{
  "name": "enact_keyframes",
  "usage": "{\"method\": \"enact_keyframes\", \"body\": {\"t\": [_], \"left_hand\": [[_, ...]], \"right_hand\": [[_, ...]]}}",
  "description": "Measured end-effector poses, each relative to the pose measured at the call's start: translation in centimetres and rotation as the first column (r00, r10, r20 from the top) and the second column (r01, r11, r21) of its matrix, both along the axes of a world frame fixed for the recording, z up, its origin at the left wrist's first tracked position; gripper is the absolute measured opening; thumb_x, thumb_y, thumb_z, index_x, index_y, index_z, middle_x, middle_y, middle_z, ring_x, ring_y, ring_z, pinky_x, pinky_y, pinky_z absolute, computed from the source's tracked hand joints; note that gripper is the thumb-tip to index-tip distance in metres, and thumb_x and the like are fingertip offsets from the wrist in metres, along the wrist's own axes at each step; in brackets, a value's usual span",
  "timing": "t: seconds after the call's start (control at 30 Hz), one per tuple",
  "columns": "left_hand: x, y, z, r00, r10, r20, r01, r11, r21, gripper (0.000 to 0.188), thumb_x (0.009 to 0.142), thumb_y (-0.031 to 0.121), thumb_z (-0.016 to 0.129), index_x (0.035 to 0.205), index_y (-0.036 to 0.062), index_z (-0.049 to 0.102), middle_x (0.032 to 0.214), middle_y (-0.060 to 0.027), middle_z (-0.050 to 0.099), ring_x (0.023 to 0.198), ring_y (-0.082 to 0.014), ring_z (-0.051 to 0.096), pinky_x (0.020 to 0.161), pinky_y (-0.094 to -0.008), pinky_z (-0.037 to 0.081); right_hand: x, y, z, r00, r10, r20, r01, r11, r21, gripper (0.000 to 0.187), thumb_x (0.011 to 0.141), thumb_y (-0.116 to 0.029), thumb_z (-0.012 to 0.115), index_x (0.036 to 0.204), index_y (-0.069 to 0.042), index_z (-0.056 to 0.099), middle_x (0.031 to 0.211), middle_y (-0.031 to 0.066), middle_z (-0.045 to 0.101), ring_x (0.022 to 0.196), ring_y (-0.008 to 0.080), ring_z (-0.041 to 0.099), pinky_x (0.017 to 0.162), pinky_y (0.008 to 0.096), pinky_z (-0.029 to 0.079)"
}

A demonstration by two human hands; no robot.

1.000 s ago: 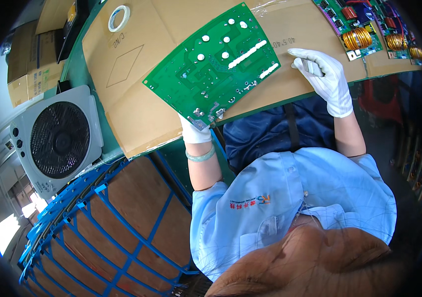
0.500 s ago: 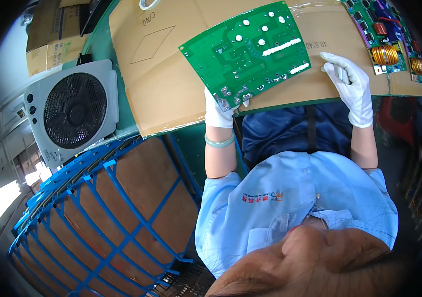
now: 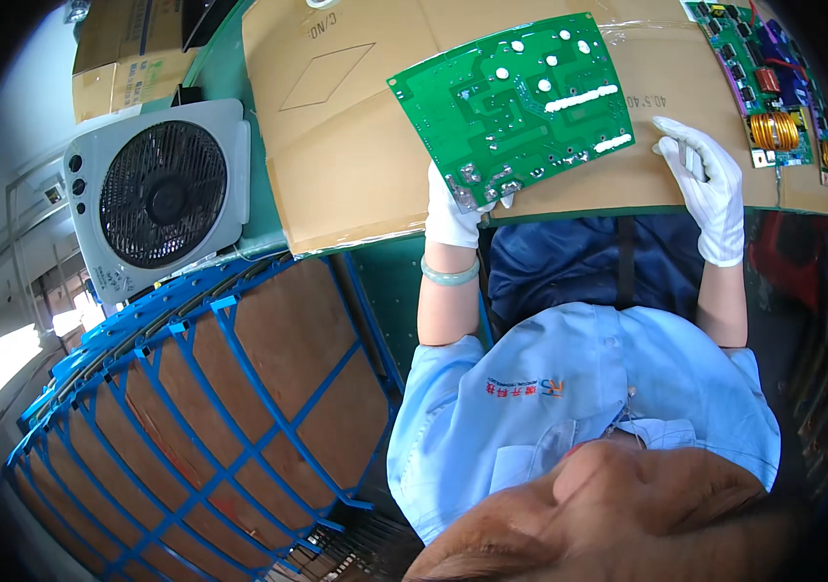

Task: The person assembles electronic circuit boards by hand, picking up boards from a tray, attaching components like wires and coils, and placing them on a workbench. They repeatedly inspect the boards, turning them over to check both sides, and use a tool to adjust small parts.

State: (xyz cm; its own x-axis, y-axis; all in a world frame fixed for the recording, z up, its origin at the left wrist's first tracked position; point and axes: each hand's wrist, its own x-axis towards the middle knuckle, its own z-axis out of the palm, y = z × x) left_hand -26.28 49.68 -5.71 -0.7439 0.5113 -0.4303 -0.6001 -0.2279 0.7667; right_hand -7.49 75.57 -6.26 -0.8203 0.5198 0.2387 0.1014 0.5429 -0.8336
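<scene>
Currently: left gloved hand (image 3: 452, 218) clamped on the near-left corner of the green circuit board (image 3: 519, 114) | right gloved hand (image 3: 714, 194) just right of the board, half curled — cannot tell if it holds anything | board over cardboard (image 3: 331, 160) covering the counter (image 3: 263, 218) | component-laden boards (image 3: 771, 85) at far right — copper-coloured coils (image 3: 774, 131) on them

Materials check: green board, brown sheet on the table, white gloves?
Green board: likely rigid resin laminate, flat, semi-gloss green coating; silvery patches look like solder.
Brown sheet: cardboard by its matt tan face, crease and printed marks.
White gloves: probably fabric, matt with soft folds; knit or woven unclear.
</scene>
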Motion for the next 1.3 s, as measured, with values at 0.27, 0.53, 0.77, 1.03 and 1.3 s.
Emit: {"method": "enact_keyframes", "body": {"t": [0.27, 0.53, 0.77, 1.03, 1.3], "left_hand": [[0.1, -0.5, -0.4, 0.99, 0.003, 0.142, -0.024, 0.988, 0.152, 0.048, 0.104, 0.039, 0.038, 0.122, -0.0014, 0.057, 0.104, -0.0214, 0.069, 0.065, -0.0339, 0.07, 0.037, -0.0409, 0.053], [0.0, -0.9, -0.8, 0.988, -0.031, 0.151, 0.003, 0.983, 0.185, 0.049, 0.104, 0.041, 0.038, 0.122, 0.0001, 0.058, 0.102, -0.0197, 0.07, 0.067, -0.0337, 0.071, 0.037, -0.0411, 0.054], [0.5, -0.7, -0.7, 0.999, -0.029, 0.015, 0.029, 0.999, 0.025, 0.048, 0.104, 0.04, 0.038, 0.123, 0.0011, 0.058, 0.105, -0.0192, 0.07, 0.069, -0.0334, 0.071, 0.038, -0.0418, 0.054], [0.4, -0.3, -0.1, 0.999, -0.054, -0.001, 0.054, 0.997, 0.047, 0.048, 0.103, 0.041, 0.039, 0.124, 0.0011, 0.057, 0.107, -0.0186, 0.07, 0.072, -0.0334, 0.072, 0.04, -0.0429, 0.055], [0.2, -0.4, -0.4, 0.996, -0.02, 0.09, 0.01, 0.994, 0.11, 0.048, 0.104, 0.041, 0.039, 0.124, 0.001, 0.057, 0.108, -0.0189, 0.07, 0.073, -0.0335, 0.072, 0.042, -0.0436, 0.057]], "right_hand": [[-0.1, -0.1, 0.3, 0.999, 0.007, 0.04, -0.006, 0.999, -0.032, 0.026, 0.087, -0.006, 0.073, 0.113, -0.003, 0.073, 0.112, 0.011, 0.075, 0.103, 0.0236, 0.072, 0.091, 0.0321, 0.053], [0.0, -0.2, 0.4, 0.999, -0.005, 0.051, 0.007, 0.999, -0.04, 0.026, 0.088, -0.006, 0.073, 0.113, -0.002, 0.073, 0.111, 0.0109, 0.075, 0.102, 0.0231, 0.072, 0.091, 0.0317, 0.053], [-0.2, -0.2, 0.5, 0.998, -0.008, 0.054, 0.01, 0.999, -0.044, 0.025, 0.09, -0.007, 0.073, 0.114, -0.003, 0.073, 0.107, 0.0105, 0.075, 0.098, 0.0202, 0.072, 0.088, 0.0306, 0.054], [-0.2, -0.3, 0.3, 0.998, -0.013, 0.066, 0.017, 0.998, -0.065, 0.024, 0.09, -0.007, 0.072, 0.114, -0.003, 0.073, 0.104, 0.0098, 0.075, 0.095, 0.018, 0.072, 0.087, 0.0297, 0.054], [-0.4, -1.3, 2.7, 0.995, 0.032, 0.09, -0.028, 0.999, -0.042, 0.046, 0.093, -0.026, 0.074, 0.132, -0.004, 0.063, 0.097, 0.0097, 0.07, 0.085, 0.015, 0.066, 0.082, 0.0276, 0.052]]}}
